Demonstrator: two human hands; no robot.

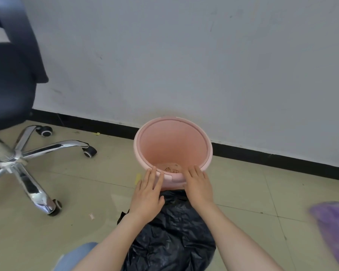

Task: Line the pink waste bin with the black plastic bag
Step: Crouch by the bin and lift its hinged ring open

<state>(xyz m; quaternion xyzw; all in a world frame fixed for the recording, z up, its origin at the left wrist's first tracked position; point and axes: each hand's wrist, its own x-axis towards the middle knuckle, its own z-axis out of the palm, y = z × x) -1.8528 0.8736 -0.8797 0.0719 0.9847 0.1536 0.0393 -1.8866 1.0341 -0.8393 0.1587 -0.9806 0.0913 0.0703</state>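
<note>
The pink waste bin stands on the tiled floor by the wall, with a separate pink ring seated on its rim and a few scraps at its bottom. A crumpled black plastic bag lies on the floor just in front of it, between my forearms. My left hand rests flat, fingers apart, with its fingertips on the near-left rim. On the near-right rim lies my right hand, also flat and spread. Neither hand holds anything.
An office chair with a chrome five-star base and castors stands at the left. A white wall with black skirting runs behind the bin. Something purple and blurred shows at the right edge. Small paper scraps lie on the floor.
</note>
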